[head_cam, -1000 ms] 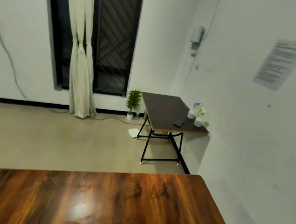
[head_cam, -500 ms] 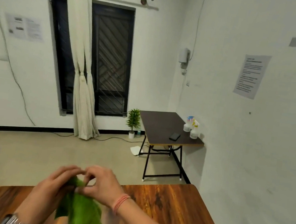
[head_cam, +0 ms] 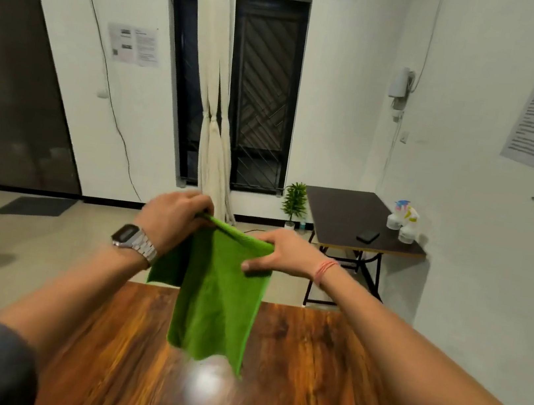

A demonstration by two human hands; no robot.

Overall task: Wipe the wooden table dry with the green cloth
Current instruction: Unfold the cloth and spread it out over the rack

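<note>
Left hand [head_cam: 176, 217] and right hand [head_cam: 280, 255] pinch the green cloth's [head_cam: 217, 302] top corners; cloth hides the wooden table's [head_cam: 309, 375] far edge, glare blurs the near surface

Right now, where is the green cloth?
In the head view, the green cloth hangs at centre above the far edge of the wooden table, its top edge held between the left hand and right hand.

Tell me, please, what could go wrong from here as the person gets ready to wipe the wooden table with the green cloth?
The green cloth hangs in the air, pinched only along its top edge by the left hand and right hand; it could slip before reaching the wooden table. It also hangs doubled over, so a wipe may cover only a narrow strip, leaving damp patches.
</note>
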